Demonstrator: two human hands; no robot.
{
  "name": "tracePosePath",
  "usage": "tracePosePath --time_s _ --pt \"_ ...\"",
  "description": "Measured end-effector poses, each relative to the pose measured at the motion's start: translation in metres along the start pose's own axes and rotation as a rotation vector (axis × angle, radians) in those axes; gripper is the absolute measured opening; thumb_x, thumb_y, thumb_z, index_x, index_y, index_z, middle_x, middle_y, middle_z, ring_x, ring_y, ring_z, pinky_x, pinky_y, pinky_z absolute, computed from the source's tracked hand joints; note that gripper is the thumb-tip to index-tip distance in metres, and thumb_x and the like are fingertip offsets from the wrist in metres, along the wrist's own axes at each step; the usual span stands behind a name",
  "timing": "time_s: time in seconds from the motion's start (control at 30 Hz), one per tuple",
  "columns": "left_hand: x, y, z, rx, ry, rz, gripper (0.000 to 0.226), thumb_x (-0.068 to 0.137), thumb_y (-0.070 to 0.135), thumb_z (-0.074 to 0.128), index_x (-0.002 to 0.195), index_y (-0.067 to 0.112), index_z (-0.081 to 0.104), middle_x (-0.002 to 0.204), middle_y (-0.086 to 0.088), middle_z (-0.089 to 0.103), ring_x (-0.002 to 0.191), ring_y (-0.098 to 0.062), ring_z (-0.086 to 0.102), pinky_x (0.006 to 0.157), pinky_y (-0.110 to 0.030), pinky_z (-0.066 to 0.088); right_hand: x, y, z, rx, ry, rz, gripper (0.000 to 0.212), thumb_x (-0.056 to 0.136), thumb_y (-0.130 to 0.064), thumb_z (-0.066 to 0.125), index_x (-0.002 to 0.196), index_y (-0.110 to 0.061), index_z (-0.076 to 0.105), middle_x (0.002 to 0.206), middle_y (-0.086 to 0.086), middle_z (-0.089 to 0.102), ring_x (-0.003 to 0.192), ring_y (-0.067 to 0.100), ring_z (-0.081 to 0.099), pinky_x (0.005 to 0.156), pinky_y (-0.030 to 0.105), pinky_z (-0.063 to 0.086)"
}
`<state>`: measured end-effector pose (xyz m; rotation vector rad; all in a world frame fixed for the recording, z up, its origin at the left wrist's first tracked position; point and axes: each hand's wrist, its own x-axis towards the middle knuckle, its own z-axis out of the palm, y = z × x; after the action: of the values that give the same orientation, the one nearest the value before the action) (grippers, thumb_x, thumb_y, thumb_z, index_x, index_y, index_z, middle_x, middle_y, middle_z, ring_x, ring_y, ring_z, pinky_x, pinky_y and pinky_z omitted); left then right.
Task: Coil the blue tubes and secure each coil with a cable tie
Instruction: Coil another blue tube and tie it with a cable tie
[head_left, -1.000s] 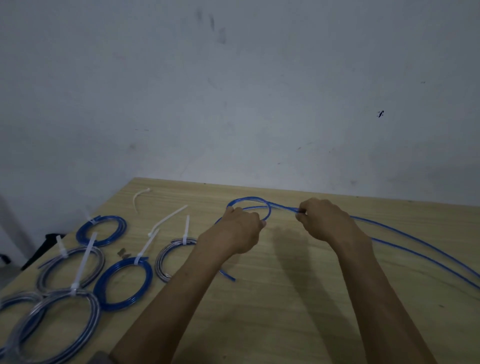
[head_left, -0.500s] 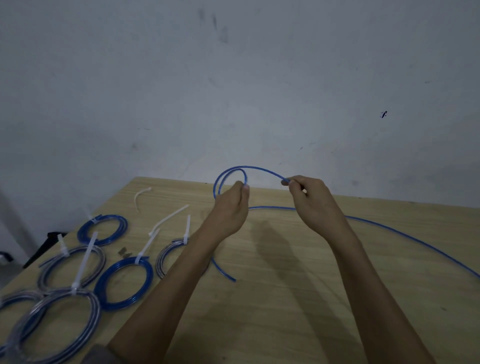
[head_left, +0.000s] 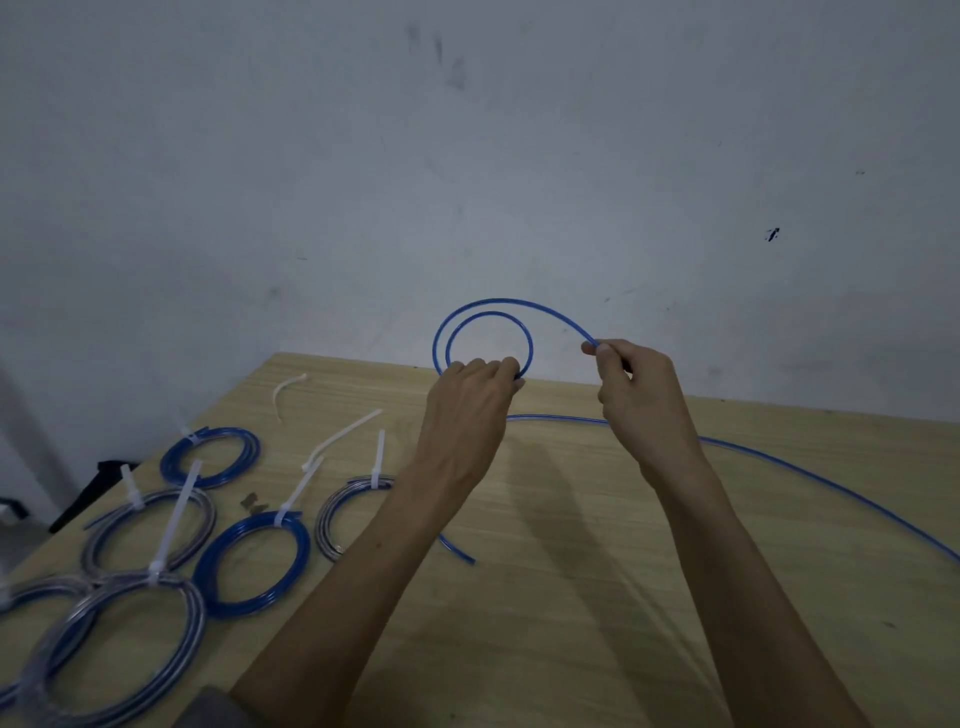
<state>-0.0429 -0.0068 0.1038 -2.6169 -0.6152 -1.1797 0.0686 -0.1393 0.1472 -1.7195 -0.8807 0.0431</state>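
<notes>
Head view: two hands, left hand (head_left: 467, 405) and right hand (head_left: 636, 387), both gripping one blue tube (head_left: 498, 304).

- We see a left hand (head_left: 470, 400) raised above the far edge of a wooden table (head_left: 597, 597), pinching the bottom of two upright loops of blue tube (head_left: 488, 312).
- The right hand (head_left: 636, 389) pinches the same tube just right of the loops.
- From there the tube trails along the table toward its right edge.
- Near the left edge lie tied coils (head_left: 252, 564), blue and greyish, each with a white tie.
- Two loose cable ties (head_left: 343, 439) rest toward the far left corner.
</notes>
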Motion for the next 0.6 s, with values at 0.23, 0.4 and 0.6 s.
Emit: tracePosePath --time_s 0.23,0.4,0.6 --pt "-0.002 -0.016 0.006 -0.135 0.073 -0.210 0.021 0.102 0.013 0.052 0.082 0.010 0.056 0.060 0.000 0.050 0.054 -0.019 0.042 0.060 -0.032 0.030 -0.001 -0.006 -0.001 0.037 -0.044 -0.021 0.030 0.105 -0.020 0.044 0.112 -0.013 0.073 0.059 -0.014 0.044 0.046 0.003 0.038 0.054 0.022 0.034" --pt "-0.006 -0.015 0.007 -0.428 0.083 -0.405 0.025 0.108 0.024 0.037 0.094 0.011 0.054 0.066 0.000 0.057 0.055 -0.019 0.051 0.052 -0.037 0.039 -0.006 -0.009 0.007 -0.022 -0.198 -0.058 0.028 0.104 -0.019 0.045 0.113 -0.018 0.072 0.078 -0.006 0.057 0.059 0.008 0.046 0.060 0.029 0.040" --pt "0.008 -0.018 -0.011 -1.069 0.085 -0.799 0.032 0.109 0.028 0.033 0.092 0.017 0.058 0.075 0.008 0.049 0.068 -0.005 0.047 0.064 -0.021 0.038 -0.021 -0.018 0.022 -0.076 -0.403 -0.138 0.027 0.104 -0.020 0.045 0.121 -0.021 0.066 0.078 -0.008 0.060 0.060 -0.005 0.054 0.061 0.015 0.039"
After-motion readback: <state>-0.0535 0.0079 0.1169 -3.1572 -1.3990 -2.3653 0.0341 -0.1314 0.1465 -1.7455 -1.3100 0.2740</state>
